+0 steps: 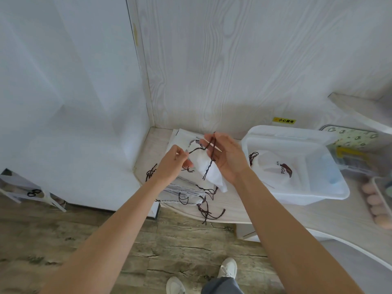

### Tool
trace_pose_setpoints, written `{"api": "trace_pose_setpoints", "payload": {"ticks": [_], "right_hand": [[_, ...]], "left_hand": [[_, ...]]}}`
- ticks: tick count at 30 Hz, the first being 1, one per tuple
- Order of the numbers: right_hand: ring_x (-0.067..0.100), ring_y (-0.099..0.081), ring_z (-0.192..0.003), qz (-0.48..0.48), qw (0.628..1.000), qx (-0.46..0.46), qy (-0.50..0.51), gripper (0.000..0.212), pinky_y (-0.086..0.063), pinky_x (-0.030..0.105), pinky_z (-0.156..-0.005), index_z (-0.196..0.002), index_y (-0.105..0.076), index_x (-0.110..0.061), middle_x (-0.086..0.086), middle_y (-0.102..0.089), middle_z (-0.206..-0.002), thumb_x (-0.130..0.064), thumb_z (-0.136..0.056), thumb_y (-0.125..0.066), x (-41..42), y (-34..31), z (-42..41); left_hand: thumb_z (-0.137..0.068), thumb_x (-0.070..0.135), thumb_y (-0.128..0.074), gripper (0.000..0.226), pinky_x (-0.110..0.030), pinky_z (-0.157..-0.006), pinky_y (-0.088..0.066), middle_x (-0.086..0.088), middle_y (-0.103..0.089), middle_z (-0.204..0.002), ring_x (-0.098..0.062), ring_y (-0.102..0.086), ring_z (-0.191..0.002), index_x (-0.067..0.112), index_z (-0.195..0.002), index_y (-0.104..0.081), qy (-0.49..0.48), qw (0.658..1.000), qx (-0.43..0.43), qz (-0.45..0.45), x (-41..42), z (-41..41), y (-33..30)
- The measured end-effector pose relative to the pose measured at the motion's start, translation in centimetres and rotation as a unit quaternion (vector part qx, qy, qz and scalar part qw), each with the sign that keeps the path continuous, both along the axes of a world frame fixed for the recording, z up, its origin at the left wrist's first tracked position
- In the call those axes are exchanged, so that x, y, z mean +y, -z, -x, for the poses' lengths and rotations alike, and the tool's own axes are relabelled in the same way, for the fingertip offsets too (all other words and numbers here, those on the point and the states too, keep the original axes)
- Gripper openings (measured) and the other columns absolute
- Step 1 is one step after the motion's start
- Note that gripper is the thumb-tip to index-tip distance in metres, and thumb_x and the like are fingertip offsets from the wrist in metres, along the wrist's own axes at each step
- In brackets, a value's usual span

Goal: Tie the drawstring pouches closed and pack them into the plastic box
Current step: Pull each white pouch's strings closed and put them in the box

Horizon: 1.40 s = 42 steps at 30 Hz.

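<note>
Left of the plastic box (297,196), over the stack of untied pouches (184,189), the left hand (174,164) and right hand (228,158) each pinch the dark cord (209,162) of one white pouch (209,172). If a pinch loosens, the knot may fail and the pouch may drop.

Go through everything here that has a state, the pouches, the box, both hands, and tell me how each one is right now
Held pouch: lifted off the counter, cords pulled out, knot not visibly finished.
Left hand: pinching one dark cord.
Right hand: gripping the other cord, pouch hanging against the palm.
Plastic box: open, no lid on.
Packed pouch: lying inside the box, cords bunched at its left.
Pouch pile: stacked flat on the counter, cords loose.
</note>
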State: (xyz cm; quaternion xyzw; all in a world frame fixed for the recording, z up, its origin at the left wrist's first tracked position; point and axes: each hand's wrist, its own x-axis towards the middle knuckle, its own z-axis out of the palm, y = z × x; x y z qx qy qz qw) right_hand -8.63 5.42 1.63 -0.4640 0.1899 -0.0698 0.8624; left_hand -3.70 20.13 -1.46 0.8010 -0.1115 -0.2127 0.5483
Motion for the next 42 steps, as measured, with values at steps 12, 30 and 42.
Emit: {"api": "trace_pose_setpoints", "payload": {"ticks": [12,30,42], "right_hand": [[-0.001,-0.058,-0.059,0.252,0.963,0.070,-0.070,0.027,-0.046,0.014,-0.055,-0.114,-0.062,0.000,0.001,-0.065,-0.081,0.003,-0.093,-0.047,0.5,1.7,-0.1],[0.007,-0.060,-0.066,0.197,0.968,0.054,-0.144,0.013,-0.048,0.013,-0.062,-0.087,-0.071,-0.007,0.003,-0.071,-0.075,-0.003,-0.088,-0.059,0.7,1.9,0.6],[0.008,-0.054,-0.052,0.092,0.990,0.105,-0.031,0.024,-0.040,0.018,-0.049,-0.103,-0.047,-0.006,0.009,-0.069,-0.073,-0.001,-0.085,-0.062,0.3,1.8,-0.1]], "left_hand": [[-0.090,0.027,-0.060,0.025,-0.018,-0.040,-0.021,0.012,-0.036,-0.039,-0.008,-0.032,-0.042,0.005,-0.079,-0.066,0.142,0.989,-0.020,-0.030,-0.3,-2.5,-5.8],[-0.084,0.031,-0.067,0.025,-0.015,-0.055,-0.036,0.008,-0.047,-0.053,-0.004,-0.041,-0.050,0.012,-0.068,-0.061,0.038,0.993,0.112,0.029,-2.7,-6.7,-3.0],[-0.091,0.025,-0.058,0.010,-0.006,-0.065,-0.039,0.013,-0.069,-0.083,0.008,-0.060,-0.081,0.021,-0.095,-0.066,0.039,0.983,-0.178,0.028,-1.0,-1.2,-1.5]]}}
